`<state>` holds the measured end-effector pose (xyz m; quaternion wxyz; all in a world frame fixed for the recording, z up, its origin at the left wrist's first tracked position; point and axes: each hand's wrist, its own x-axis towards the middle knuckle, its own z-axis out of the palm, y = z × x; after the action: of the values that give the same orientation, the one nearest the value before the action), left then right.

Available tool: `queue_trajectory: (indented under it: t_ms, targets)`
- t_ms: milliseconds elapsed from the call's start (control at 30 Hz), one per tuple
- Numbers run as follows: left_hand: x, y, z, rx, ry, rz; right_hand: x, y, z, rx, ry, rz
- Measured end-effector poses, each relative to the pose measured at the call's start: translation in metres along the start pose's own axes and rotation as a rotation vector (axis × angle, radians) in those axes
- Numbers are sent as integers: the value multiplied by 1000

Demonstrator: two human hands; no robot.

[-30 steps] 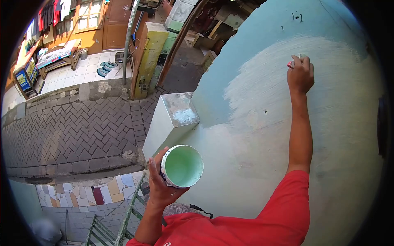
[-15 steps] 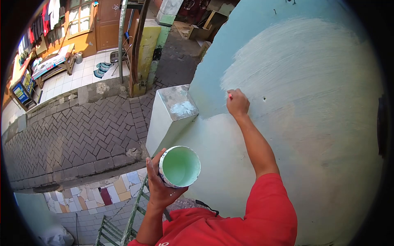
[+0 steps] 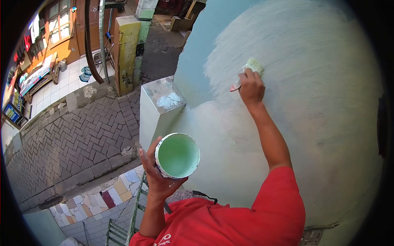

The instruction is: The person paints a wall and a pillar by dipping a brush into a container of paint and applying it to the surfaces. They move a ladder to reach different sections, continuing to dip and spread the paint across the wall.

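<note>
left hand (image 3: pixel 159 179) clasping one paint cup (image 3: pixel 177 156), right hand (image 3: pixel 251 87) pinching one brush (image 3: pixel 255 66)

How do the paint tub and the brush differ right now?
The tub is round and open-topped; the brush is slim and elongated. The tub sits in the left hand, lower in the view, while the brush is in the right hand, higher up against the wall. The tub has a white rim; the brush shows red at its handle end. Both are hand-held, and both show pale green.
</note>
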<state>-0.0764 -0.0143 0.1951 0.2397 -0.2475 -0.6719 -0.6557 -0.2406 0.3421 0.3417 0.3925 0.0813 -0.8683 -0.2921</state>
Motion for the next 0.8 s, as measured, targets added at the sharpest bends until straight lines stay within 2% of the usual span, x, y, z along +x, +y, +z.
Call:
queue_trajectory:
  t_ms: [33, 100, 200, 300, 400, 500, 600, 633, 700, 733, 767, 800]
  targets:
    - [-2, 0, -1, 1, -8, -10, -31, -30, 32, 79, -39, -48]
    - [-8, 4, -6, 26, -17, -27, -88, -89, 82, 208, -246, -63]
    - [-7, 9, -8, 46, -34, -59, -126, -138, 104, 382, -527, 33]
    - [-11, 2, -8, 108, -32, -67, -106, -99, 77, 460, -419, 243]
    - [-11, 2, -8, 112, -38, -76, -51, -1, -16, 436, -237, 437]
    - [-1, 6, -4, 80, -29, -95, 2, 97, -128, 171, 55, 323]
    - [14, 11, 1, 101, -55, -43, 36, 149, -219, -79, 283, 300]
    - [18, 11, 4, 66, -55, -19, 36, 151, -226, -93, 283, 308]
    - [22, 10, 11, 24, -67, 6, 32, 149, -229, -321, 327, 161]
    - [23, 13, 13, 16, -84, 5, 21, 134, -220, -303, 204, 217]
    - [27, 15, 16, 3, -107, 14, -14, 107, -173, -251, 96, 131]
    - [27, 15, 17, -4, -110, 26, -35, 85, -144, -188, 102, 57]
